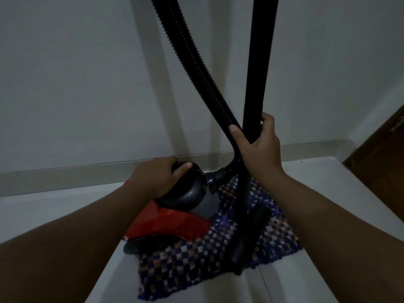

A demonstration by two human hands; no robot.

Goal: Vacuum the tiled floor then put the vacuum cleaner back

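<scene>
Wall corner [87, 73], vacuum cleaner [175, 221] on mat [196, 270], hands gripping.

I see a red vacuum [172, 224] with a black and grey dome at its front. Its ribbed hose [192, 68] is black, as are the smooth tube [260, 62] and the loose nozzle [251, 232]. The mat [196, 265] is checked in dark blue, purple, white and pink. The wall [76, 84] is white-grey, the floor [54, 213] white, the door [384, 160] brown.

Red and black vacuum cleaner [175, 217] on checked mat, ribbed black hose [192, 62] and upright tube [260, 62] rising from it.
</scene>
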